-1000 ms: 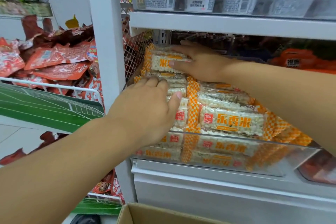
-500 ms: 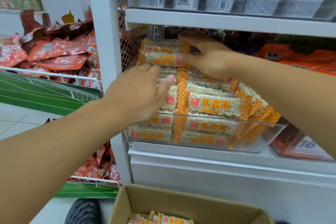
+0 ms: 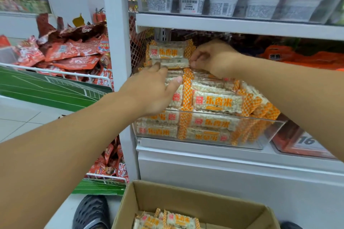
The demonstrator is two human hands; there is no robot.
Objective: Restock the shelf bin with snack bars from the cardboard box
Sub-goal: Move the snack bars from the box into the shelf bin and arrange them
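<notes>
A clear plastic shelf bin (image 3: pixel 264 132) is piled with snack bars (image 3: pixel 217 101) in orange-checked wrappers. At the back of the pile two bars (image 3: pixel 167 54) lie stacked on top. My right hand (image 3: pixel 214 57) has its fingers curled at the right end of these top bars and pinches the wrapper there. My left hand (image 3: pixel 150 89) lies on the left side of the pile, fingers straight, fingertips touching the lower of the top bars. The cardboard box (image 3: pixel 188 191) stands open below the shelf with more bars (image 3: pixel 167 219) inside.
A white shelf board (image 3: pixel 232 24) with tubs (image 3: pixel 191 2) hangs close above the bin. A white upright post (image 3: pixel 117 42) stands to its left, with red packets (image 3: pixel 70 55) in a wire basket beyond. A dark shoe (image 3: pixel 91 212) is beside the box.
My right hand slid off the top bars to their right end and curled its fingers, uncovering the label. My left hand reached further up the pile. More of the box shows.
</notes>
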